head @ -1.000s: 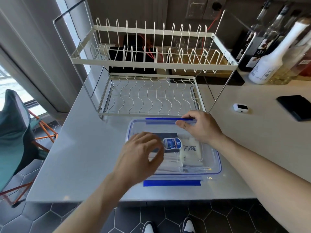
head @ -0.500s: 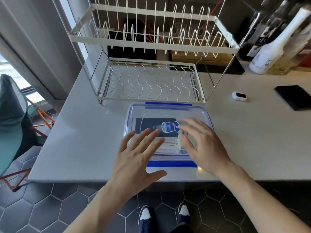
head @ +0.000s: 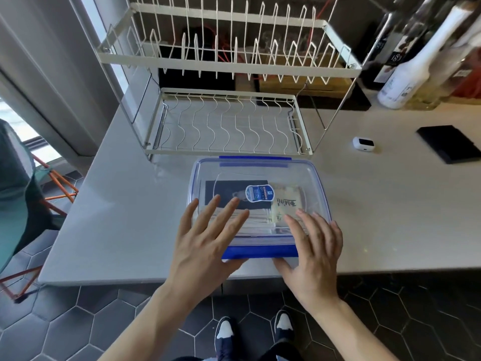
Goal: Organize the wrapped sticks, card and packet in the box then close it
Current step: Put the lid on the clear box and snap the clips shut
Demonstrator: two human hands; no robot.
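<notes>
The clear box, blue-rimmed with its lid on, sits at the counter's 6 o'clock edge; inside show a dark card, a pale printed packet and white wrapped sticks. The left hand at 7 o'clock and the right hand at 5 lie flat, fingers spread, on the lid. A wire dish rack stands at 12.

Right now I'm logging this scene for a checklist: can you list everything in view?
box: 1, clear with blue clips, counter's near edge, lid on
card: 1, dark, inside box, left
packet: 1, pale, inside box, right
wrapped sticks: several, white, inside box, near side
dish rack: 1, cream, behind box
bottles: several, far right
small white device: 1, right
black flat item: 1, right
chair: 1, teal, left
left hand: flat on lid
right hand: flat on lid
</notes>
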